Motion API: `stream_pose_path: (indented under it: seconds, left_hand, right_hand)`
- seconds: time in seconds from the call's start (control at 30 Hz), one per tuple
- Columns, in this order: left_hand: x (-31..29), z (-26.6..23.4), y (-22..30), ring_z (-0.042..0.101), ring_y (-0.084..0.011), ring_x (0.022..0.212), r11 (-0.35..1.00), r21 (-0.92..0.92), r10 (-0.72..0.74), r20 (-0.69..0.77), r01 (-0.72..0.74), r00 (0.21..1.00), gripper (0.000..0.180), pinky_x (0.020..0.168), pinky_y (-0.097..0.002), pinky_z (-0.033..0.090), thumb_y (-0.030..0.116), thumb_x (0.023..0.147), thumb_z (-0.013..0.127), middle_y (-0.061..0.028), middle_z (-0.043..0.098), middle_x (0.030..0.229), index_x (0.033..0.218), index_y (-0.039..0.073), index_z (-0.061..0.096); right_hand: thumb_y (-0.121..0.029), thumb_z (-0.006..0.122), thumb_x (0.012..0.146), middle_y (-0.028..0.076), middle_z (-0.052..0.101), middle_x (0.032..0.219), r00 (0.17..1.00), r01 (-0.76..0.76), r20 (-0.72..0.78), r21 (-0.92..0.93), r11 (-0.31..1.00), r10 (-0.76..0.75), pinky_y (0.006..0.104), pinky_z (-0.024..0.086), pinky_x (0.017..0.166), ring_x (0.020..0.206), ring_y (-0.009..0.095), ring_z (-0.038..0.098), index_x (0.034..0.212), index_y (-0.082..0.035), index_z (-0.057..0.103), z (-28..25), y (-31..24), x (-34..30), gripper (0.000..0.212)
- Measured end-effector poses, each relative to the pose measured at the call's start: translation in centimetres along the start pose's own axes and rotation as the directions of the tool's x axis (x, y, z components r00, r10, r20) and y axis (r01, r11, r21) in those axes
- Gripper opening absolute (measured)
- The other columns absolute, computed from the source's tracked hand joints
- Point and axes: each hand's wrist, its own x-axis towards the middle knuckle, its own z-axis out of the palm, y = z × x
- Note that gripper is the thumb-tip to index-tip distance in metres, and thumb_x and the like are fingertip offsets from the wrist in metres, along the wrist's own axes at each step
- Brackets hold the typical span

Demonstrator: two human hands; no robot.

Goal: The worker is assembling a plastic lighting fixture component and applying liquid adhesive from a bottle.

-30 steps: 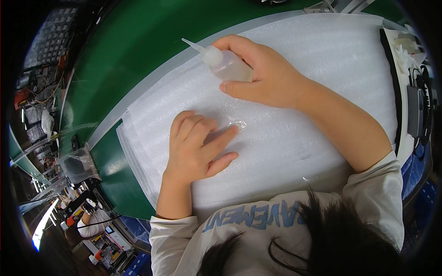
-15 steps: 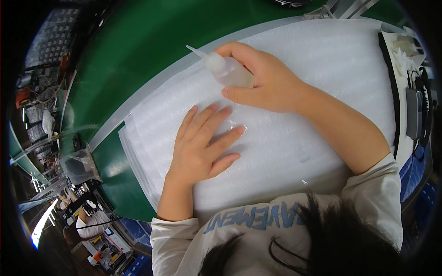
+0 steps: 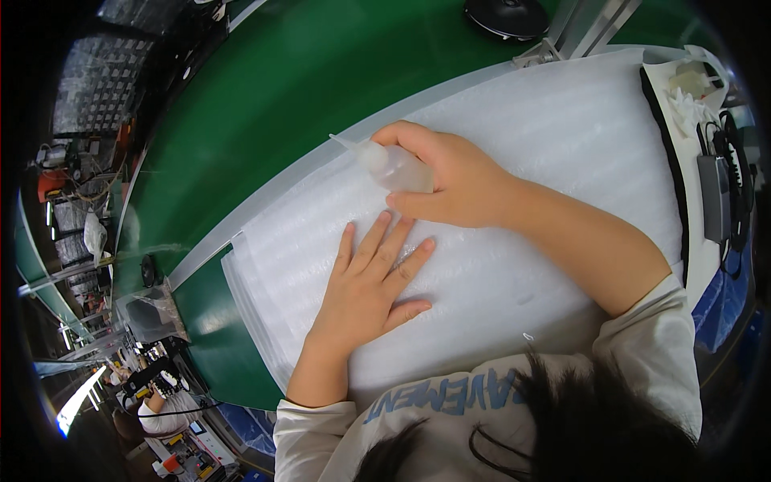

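Observation:
My right hand (image 3: 454, 181) is wrapped round a translucent squeeze bottle (image 3: 404, 173) with a thin pointed nozzle. The bottle is tilted, its nozzle toward the upper left, over a white foam sheet (image 3: 554, 145). Flat on the sheet, fingers spread, lies my left hand (image 3: 361, 293), just below the bottle. A shiny wet-looking patch shows on the sheet beside its fingers. Part of the bottle's body is hidden by my right fingers and palm.
Beyond the sheet runs a green belt (image 3: 321, 88) with a black round object (image 3: 507, 18) on it. A metal bracket (image 3: 540, 53) stands at the sheet's far edge. To the right lies a black power adapter (image 3: 713, 197) with cables. A co-worker (image 3: 165, 414) sits at the lower left.
The view has shifted, so the scene sits lower. My left hand has moved nearer the bottle, its fingertips now close below my right hand. The right hand keeps its hold on the bottle.

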Motion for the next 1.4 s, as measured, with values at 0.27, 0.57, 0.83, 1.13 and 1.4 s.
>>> stream_pose_path:
  seconds: [0.27,0.57,0.83,1.13,1.4]
  left_hand:
    - [0.1,-0.2,-1.4,0.044,-0.0345,0.133,0.996,-0.038,0.075,-0.106,-0.079,0.992,0.058,0.11,-0.0541,0.03,0.045,0.081,0.066,-0.0139,0.048,0.143,0.131,0.017,0.06]
    - [-0.7,0.4,0.4,0.06,-0.0279,0.116,0.97,0.02,0.238,-0.282,-0.242,0.93,0.042,0.104,-0.0446,0.042,0.029,0.077,0.072,-0.0107,0.065,0.12,0.114,0.008,0.067]
    - [-0.5,0.4,0.5,0.062,-0.0255,0.11,0.977,0.108,0.208,-0.335,-0.182,0.919,0.03,0.099,-0.0424,0.045,0.02,0.077,0.07,-0.0093,0.066,0.115,0.106,0.01,0.069]
    - [-0.1,1.1,0.4,0.063,-0.0308,0.105,0.971,0.062,0.238,-0.368,-0.232,0.899,0.029,0.095,-0.0462,0.047,0.013,0.073,0.067,-0.012,0.066,0.111,0.101,0.008,0.069]
    - [-0.3,1.2,-0.2,0.064,-0.0317,0.1,0.97,0.056,0.24,-0.413,-0.239,0.878,0.026,0.092,-0.0474,0.049,0.012,0.073,0.065,-0.0143,0.066,0.106,0.098,0.004,0.068]
  right_hand:
    - [-0.01,0.069,0.078,0.008,0.059,0.112,0.998,0.044,-0.032,-0.034,0.998,-0.045,0.0342,0.048,0.087,0.101,0.019,0.058,0.127,-0.005,0.048,0.0,0.5,0.1,0.053]
    - [-0.012,0.071,0.079,0.008,0.059,0.112,1.0,-0.005,-0.017,-0.02,1.0,0.005,0.0341,0.047,0.087,0.099,0.02,0.058,0.125,-0.005,0.049,0.3,0.2,0.1,0.052]
    - [-0.017,0.071,0.08,0.014,0.06,0.118,0.991,0.097,-0.081,-0.153,0.983,-0.111,0.0372,0.048,0.091,0.11,0.029,0.059,0.126,-0.006,0.049,0.7,0.7,0.0,0.053]
    - [-0.019,0.068,0.078,0.016,0.063,0.112,0.995,0.087,-0.041,-0.119,0.989,-0.093,0.041,0.049,0.086,0.103,0.034,0.061,0.124,-0.008,0.048,0.4,0.5,0.1,0.051]
    - [-0.017,0.069,0.075,0.016,0.064,0.109,0.995,0.07,-0.061,-0.113,0.991,-0.077,0.0414,0.049,0.082,0.098,0.034,0.062,0.124,-0.01,0.048,0.6,0.7,0.0,0.053]
